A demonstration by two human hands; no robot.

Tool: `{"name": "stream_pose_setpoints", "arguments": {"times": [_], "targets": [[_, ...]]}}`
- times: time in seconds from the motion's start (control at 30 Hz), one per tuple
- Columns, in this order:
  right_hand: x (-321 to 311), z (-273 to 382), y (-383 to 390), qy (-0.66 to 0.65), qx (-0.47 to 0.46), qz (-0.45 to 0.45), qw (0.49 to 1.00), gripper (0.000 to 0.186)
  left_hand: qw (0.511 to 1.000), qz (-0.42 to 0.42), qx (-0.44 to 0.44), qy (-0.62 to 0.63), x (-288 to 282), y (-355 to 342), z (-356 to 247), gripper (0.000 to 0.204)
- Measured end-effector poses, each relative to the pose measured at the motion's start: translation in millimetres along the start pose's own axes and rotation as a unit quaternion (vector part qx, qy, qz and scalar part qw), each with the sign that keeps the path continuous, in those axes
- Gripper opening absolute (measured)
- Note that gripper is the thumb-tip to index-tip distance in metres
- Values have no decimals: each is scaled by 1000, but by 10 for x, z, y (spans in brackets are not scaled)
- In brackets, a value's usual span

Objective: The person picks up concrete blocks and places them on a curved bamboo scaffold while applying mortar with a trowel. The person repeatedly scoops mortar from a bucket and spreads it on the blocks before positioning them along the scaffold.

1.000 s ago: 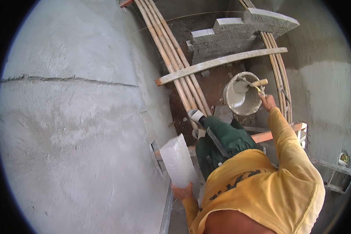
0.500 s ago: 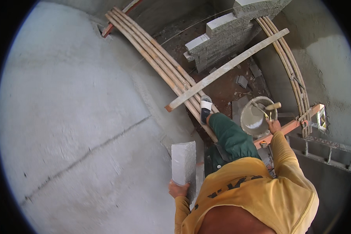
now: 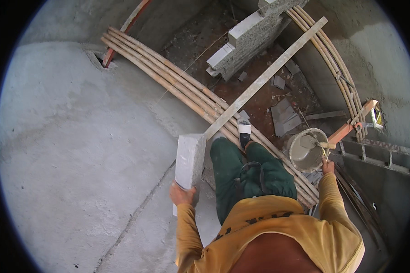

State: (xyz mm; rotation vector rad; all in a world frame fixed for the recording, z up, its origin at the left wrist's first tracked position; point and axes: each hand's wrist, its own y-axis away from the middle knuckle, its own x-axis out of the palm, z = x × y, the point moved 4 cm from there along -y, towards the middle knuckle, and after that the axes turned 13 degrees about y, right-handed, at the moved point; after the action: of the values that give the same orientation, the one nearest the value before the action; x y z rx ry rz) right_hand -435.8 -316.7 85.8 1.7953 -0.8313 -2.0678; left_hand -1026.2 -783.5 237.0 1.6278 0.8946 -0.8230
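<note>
While creases break the shirt's [image 3: 332,239] dark lettering [image 3: 250,221], fingers [image 3: 325,163] clamp: left hand [image 3: 182,194] on block [image 3: 189,159], right hand [image 3: 328,168] on bucket handle [image 3: 325,153].

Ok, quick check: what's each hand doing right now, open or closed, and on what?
Left hand: closed, holding the pale block.
Right hand: closed, holding the bucket.

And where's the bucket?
In the head view, the bucket is right of centre, held by the person's right hand, beside the orange beam.
</note>
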Motion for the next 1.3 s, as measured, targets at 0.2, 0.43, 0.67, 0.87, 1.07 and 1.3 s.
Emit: {"name": "stream_pose_setpoints", "arguments": {"times": [0.2, 0.43, 0.67, 0.87, 1.07, 1.3], "targets": [[64, -108, 478, 15, 3, -46, 999, 58, 999, 7, 49, -22, -164, -958, -479, 86], [251, 169, 1226, -178, 60, -54, 981, 58, 991, 100, 64, -62, 169, -2217, -817, 92], [194, 242, 1794, -52, 233, -115, 964, 64, 983, 126, 79, -110, 604, -3212, -997, 94], [679, -427, 1923, 11, 281, -151, 948, 61, 982, 99, 78, -141, 1255, -4027, -1117, 91], [1817, -795, 1646, -43, 301, -184, 935, 59, 986, 65, 139, -71, 1815, -4743, -1061, 84], [3129, -998, 1215, -31, 369, -225, 901, 65, 978, 21, 182, -95, 2164, -5319, -887, 94]]}}
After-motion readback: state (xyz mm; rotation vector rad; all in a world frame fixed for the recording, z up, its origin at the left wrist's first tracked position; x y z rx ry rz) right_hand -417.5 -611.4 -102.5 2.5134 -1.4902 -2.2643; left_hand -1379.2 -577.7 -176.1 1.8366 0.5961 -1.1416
